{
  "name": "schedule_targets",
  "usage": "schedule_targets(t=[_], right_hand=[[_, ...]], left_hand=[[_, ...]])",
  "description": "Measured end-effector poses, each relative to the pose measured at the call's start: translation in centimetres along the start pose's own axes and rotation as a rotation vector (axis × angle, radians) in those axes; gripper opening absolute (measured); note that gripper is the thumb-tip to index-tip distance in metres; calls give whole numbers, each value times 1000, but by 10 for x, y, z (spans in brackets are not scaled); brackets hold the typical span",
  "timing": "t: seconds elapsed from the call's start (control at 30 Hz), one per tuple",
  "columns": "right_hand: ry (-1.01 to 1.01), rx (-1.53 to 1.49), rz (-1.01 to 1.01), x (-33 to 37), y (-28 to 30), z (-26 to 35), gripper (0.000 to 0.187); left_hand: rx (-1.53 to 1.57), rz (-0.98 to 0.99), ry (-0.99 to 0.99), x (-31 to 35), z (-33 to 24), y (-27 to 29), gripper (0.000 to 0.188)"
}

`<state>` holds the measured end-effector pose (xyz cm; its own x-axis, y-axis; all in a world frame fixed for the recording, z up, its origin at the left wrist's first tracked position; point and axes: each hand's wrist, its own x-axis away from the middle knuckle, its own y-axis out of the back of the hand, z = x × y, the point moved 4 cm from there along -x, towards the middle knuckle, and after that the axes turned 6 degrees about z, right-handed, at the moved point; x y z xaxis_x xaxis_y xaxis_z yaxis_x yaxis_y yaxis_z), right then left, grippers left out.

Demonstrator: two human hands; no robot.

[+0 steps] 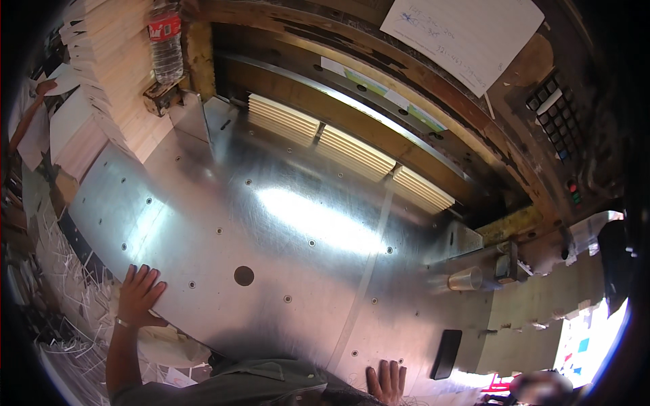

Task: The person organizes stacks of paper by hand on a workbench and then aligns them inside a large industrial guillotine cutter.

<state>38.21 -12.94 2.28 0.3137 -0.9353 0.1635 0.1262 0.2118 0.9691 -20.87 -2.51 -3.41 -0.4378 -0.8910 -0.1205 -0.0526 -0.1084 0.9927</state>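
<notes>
My left hand [141, 294] lies at the left front edge of a shiny steel machine table [264, 271], fingers stretched out and a band around its wrist. Nothing is in it. Near the front edge, further right, my right hand [387, 382] rests with its fingers extended on the metal; its forearm is out of sight. A dark phone-like slab [446, 354] lies to the right of that hand, not touching it. Across the table's far side, three pale ribbed blocks [355, 152] show under the machine's crossbeam [352, 105].
Paper stacks stand at the left [115, 81] and right [535, 318]. A clear plastic bottle [166, 51] stands at the back left, a clear cup [466, 278] lies at the right. Beyond are a keypad [555, 111] and written sheet [467, 37]. Another person's arm [28, 118] shows far left.
</notes>
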Motion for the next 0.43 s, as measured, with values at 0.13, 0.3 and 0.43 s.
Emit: schedule_targets(t=[0.13,0.3,0.43], right_hand=[[-2,9,14,2,-6,-3,62],[13,31,-65,2,-7,-3,56],[5,69,-88,3,-15,-7,58]], left_hand=[[3,13,5,0,0,0,101],[1,-12,7,1,-1,1,99],[7,6,15,2,0,-1,99]])
